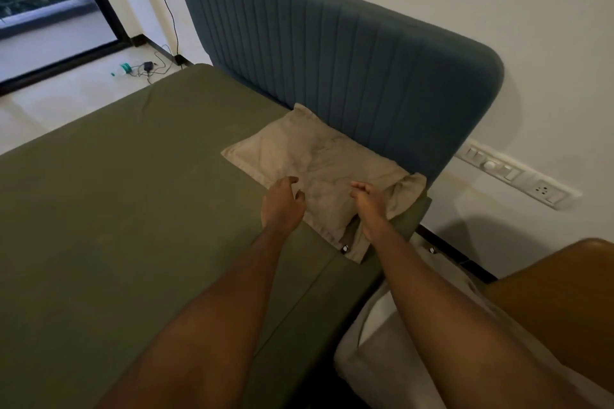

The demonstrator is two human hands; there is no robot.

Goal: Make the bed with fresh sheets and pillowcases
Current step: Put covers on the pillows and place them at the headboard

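A beige pillow (319, 159) in a buttoned pillowcase lies flat on the olive green sheet (133, 192) at the head of the bed, against the blue padded headboard (332, 53). My left hand (280, 204) hovers over the pillow's near left edge with fingers spread and nothing in it. My right hand (368, 206) is over the pillow's near right part, fingers loosely curled and apart, holding nothing. The pillowcase's open end with a dark button (345, 247) points toward me.
A second light pillow or bedding (382, 359) leans beside the bed at lower right, next to a brown chair (564, 302). A switch panel (515, 173) is on the right wall. A charger and cable (148, 66) lie on the floor by the window (50, 10).
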